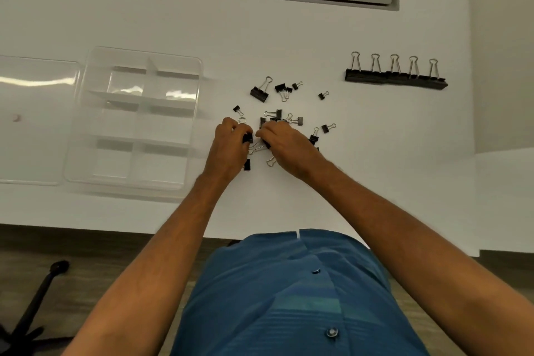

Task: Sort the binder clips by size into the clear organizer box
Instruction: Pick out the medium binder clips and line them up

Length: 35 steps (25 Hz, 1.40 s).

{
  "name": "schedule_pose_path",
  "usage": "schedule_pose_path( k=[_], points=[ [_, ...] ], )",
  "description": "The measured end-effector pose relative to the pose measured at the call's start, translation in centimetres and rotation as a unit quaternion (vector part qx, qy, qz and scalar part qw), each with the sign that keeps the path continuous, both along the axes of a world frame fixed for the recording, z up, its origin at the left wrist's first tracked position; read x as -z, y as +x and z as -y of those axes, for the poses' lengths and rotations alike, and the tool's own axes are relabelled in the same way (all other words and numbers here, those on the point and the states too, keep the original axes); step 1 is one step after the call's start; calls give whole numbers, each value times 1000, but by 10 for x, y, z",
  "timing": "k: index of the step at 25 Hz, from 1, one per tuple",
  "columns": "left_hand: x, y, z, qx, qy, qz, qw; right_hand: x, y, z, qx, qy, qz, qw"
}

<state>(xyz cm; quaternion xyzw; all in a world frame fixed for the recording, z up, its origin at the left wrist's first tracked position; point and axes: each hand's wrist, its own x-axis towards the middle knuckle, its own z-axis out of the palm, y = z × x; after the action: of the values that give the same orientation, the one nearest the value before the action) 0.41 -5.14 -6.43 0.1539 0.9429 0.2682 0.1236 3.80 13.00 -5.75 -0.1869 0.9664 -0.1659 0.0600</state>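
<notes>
Both hands in the clip pile (284,121) on the table (375,167): left hand (231,143) grips a black clip (248,137), right hand (284,141) pinches another (mostly hidden). Box (138,121) sits left.

On the white worktop (289,37), the left hand (228,150) grips a black binder clip (248,137) while the right hand (286,144) pinches another in the scattered pile (284,120). The clear organizer box (135,121) sits left; five large clips (396,75) line up right.

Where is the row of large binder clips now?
In the head view, the row of large binder clips stands on the white table at the far right, apart from the loose pile of clips.
</notes>
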Motion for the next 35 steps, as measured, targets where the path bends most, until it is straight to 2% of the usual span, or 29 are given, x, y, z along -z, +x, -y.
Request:
schedule_pose_path(
  k=[3,6,11,14,16,19,23,28,35],
  points=[
    [-8,4,-4,-34,13,-8,999,-10,11,-18,26,-41,-18,999],
    [-21,10,-16,-67,69,-26,995,-19,29,-48,112,-124,-12,986],
    [-40,7,-86,-12,119,-11,993,-16,43,-124,336,-242,42,909],
    [-43,3,-142,17,128,-10,992,-17,44,-170,423,-237,66,872],
    [-41,1,-178,38,141,-7,989,-16,45,-196,453,-225,73,860],
    [-30,-1,-220,73,126,0,989,-8,47,-226,467,-209,66,856],
    [-9,-9,-252,111,58,23,992,4,50,-247,455,-187,50,869],
    [0,-16,-268,136,5,-6,991,13,39,-257,427,-166,35,888],
    [7,-21,-272,114,23,-6,993,25,28,-264,329,-182,24,926]
  ],
)
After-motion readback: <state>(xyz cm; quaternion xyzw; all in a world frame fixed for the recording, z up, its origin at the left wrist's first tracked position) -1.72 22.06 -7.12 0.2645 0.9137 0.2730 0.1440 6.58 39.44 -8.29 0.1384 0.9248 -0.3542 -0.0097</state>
